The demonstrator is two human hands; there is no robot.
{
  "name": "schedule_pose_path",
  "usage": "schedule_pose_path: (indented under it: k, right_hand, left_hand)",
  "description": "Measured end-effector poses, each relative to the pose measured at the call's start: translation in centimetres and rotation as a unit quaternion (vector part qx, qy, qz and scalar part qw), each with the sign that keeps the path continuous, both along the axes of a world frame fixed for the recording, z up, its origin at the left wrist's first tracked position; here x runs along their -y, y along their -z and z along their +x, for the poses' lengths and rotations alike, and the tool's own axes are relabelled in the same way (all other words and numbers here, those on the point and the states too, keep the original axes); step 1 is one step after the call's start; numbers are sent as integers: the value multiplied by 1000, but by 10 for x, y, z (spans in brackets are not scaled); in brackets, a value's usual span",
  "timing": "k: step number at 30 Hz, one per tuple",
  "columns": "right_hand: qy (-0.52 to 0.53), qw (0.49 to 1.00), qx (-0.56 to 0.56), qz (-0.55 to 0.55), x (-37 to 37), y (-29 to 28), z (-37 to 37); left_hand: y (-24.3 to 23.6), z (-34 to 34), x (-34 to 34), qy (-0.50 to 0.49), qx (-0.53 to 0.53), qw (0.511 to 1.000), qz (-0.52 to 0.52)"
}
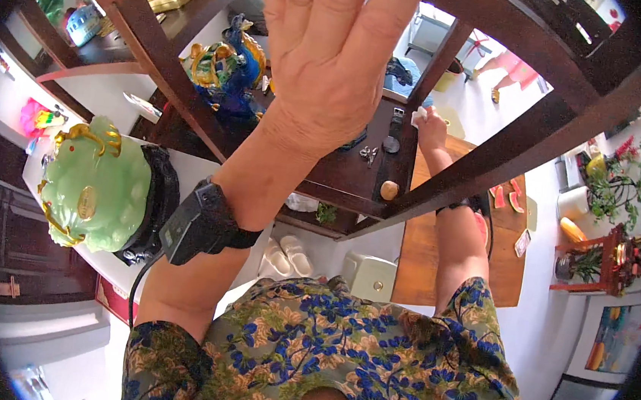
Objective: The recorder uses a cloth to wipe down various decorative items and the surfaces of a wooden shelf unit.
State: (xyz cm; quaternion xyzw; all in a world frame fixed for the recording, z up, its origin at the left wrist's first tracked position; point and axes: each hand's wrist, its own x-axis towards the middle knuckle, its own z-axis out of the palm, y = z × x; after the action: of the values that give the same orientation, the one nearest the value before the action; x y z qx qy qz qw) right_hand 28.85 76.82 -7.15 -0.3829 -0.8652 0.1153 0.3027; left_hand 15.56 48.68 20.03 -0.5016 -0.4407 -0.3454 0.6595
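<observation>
My left hand [328,71] reaches up large in front of a dark wooden shelf frame [503,155]. Its fingers look straight and close together; the tips lie beyond the top edge, so any contact there is hidden. Further off, inside the frame, my right hand [434,134] pinches a crumpled white cloth [419,116] by the right edge of the dark shelf board [331,170]. On that board lie a watch [398,115], a dark round piece [391,144], a small bunch of metal keys [369,155] and a tan ball [389,190]. A blue and gold figurine [236,78] stands left of my left hand.
A large pale green ornament [96,188] with gold trim stands at left. A brown wooden table [437,263] with red fruit slices [515,198] is at right. White slippers [289,257] and a beige box [369,277] sit below. Another person's legs [495,74] show at upper right.
</observation>
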Motion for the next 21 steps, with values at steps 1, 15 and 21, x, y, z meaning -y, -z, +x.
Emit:
schedule_pose_path:
  k: [1, 15, 21]
  right_hand:
    - [17, 1000, 1, -11, -12, 4, -10]
    - [-152, 888, -280, -332, -11, 58, 8]
    - [-176, 830, -336, -409, 27, 79, 65]
  left_hand:
    - [0, 1, 1, -6, 1, 1000, -1]
    - [-3, -12, -9, 9, -56, 996, 62]
    - [-12, -17, -34, 95, -126, 976, 148]
